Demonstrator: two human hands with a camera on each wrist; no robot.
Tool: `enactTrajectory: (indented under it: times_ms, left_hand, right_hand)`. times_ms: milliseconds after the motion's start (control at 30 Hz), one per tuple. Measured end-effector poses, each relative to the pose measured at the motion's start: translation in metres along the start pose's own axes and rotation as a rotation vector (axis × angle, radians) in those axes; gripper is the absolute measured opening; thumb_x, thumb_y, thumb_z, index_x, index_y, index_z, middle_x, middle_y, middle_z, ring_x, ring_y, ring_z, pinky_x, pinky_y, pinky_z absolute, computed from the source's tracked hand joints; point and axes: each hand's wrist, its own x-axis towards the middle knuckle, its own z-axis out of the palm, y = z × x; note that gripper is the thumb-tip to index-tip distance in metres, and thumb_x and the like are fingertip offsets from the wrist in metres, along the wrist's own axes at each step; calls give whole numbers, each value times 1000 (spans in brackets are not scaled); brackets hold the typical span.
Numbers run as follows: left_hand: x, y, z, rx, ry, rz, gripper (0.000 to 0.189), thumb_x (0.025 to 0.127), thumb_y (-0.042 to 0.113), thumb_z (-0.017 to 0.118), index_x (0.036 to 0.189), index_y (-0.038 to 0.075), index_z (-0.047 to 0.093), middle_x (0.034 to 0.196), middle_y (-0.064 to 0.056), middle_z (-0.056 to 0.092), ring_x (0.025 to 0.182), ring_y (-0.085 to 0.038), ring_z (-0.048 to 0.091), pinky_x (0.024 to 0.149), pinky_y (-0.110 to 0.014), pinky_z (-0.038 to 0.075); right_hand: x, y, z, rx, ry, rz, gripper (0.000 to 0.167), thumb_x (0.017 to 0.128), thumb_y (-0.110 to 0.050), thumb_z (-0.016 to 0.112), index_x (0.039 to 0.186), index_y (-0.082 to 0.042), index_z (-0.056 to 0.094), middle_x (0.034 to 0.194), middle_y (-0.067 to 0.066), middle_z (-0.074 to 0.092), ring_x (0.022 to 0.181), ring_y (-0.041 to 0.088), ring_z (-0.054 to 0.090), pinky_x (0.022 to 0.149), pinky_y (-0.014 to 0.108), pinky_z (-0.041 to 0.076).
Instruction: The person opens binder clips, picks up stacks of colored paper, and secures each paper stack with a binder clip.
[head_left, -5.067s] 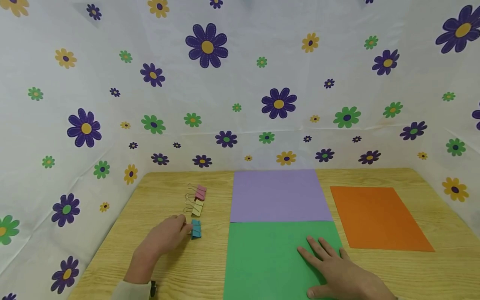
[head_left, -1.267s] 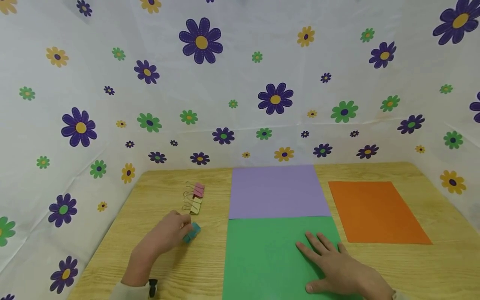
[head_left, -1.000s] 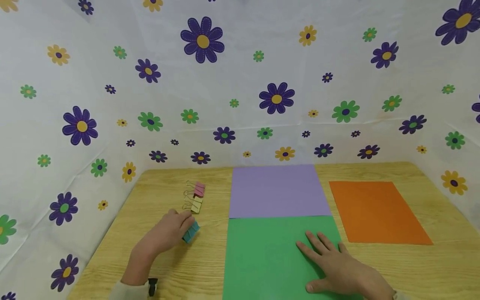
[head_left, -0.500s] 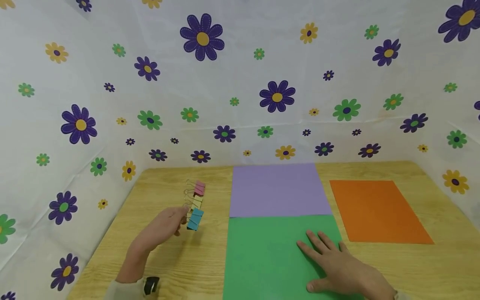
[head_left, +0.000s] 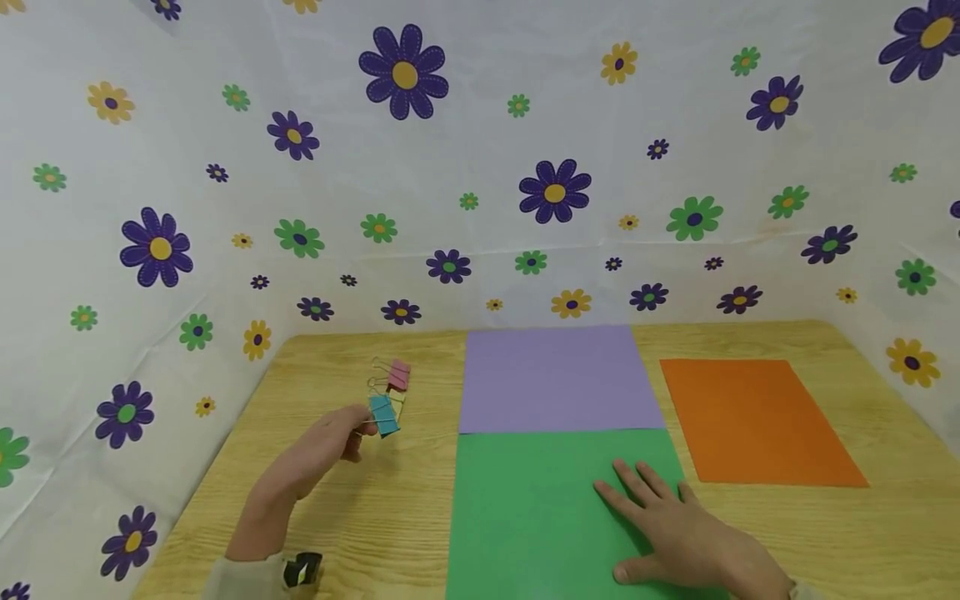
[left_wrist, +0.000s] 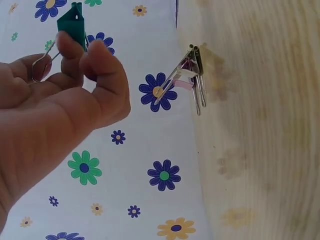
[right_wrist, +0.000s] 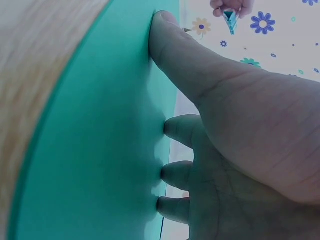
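Observation:
My left hand (head_left: 318, 446) pinches a blue binder clip (head_left: 385, 416) by its wire handles and holds it above the table. In the left wrist view the same binder clip (left_wrist: 72, 25) shows teal, raised off the wood. Behind it in the head view lie a yellow binder clip (head_left: 399, 401), partly hidden, and a pink binder clip (head_left: 399, 375). My right hand (head_left: 678, 533) rests with spread fingers on a green sheet (head_left: 525, 508). In the right wrist view its thumb (right_wrist: 167, 37) and fingertips touch that sheet.
A purple sheet (head_left: 558, 379) adjoins the green one at the back. An orange sheet (head_left: 761, 421) lies apart on the right of the wooden table (head_left: 408, 533). Flowered white cloth (head_left: 465, 125) walls in the back and both sides.
My left hand has lifted the blue binder clip from the table and brought it up toward the yellow one, turning it on the way. The right hand stays in place on the green sheet.

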Motion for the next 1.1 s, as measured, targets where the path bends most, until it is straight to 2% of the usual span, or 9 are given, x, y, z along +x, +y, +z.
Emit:
enactTrajectory:
  times_ms: [133,233,333,467,567,667,800,900,1100]
  left_hand:
    - [1,-3,-3,-57,-28,29,39,109,33,39,104,-3,54,105,-12,50,90,-20,50,88,-33,52]
    - [1,-4,-5,-77,-21,41,39,106,32,46,103,-5,56,105,-13,52,95,-20,56,93,-35,52]
    - [2,-5,-4,-57,34,34,39,104,33,52,97,-5,59,101,-15,55,94,-23,60,90,-34,53]
    - [2,-4,-2,20,128,24,39,102,34,55,82,1,59,94,-13,57,87,-25,58,83,-35,53]
    - [3,-3,-1,63,173,23,42,103,36,54,77,3,56,90,-11,55,88,-25,54,81,-38,51]
    - [2,-2,-2,59,192,13,46,104,39,49,80,1,56,92,-12,56,90,-26,52,77,-37,49]
    - [1,-3,-3,29,172,-6,51,108,43,36,75,5,45,94,-11,53,83,-24,46,69,-34,42]
    - [2,-3,-3,5,141,-9,52,109,43,26,71,8,33,88,-9,46,77,-22,39,67,-34,36]
    - [3,-2,-2,-69,130,-19,43,108,33,21,74,9,32,80,-8,35,69,-19,30,68,-35,32]
  right_hand:
    - [1,-1,-1,-3,1,-5,99,81,-68,65,158,-19,26,165,17,10,148,48,9,99,82,14]
    - [1,-1,-1,-2,1,-2,99,81,-67,64,158,-19,25,165,17,10,148,48,9,100,81,14]
    - [0,-1,0,-5,4,-11,98,81,-66,65,158,-18,26,165,18,10,148,48,9,99,81,14]
    - [-1,-2,0,-7,6,-19,95,83,-64,65,158,-17,27,164,18,12,148,48,10,99,81,16]
    - [-2,-1,-3,-15,23,-20,90,86,-59,66,157,-16,30,164,17,15,148,47,13,100,79,19]
    - [-1,1,-6,-8,55,-21,84,88,-52,69,155,-13,34,162,19,20,146,46,21,102,75,26]
    - [-1,8,-13,35,122,-12,77,88,-42,74,149,-9,42,157,24,29,140,48,33,101,65,37]
    - [-2,15,-18,31,179,6,71,85,-36,78,142,-5,49,149,25,39,133,47,42,98,59,44]
    - [-1,23,-23,-7,214,94,69,79,-32,84,132,0,56,136,23,49,119,38,52,90,51,50]
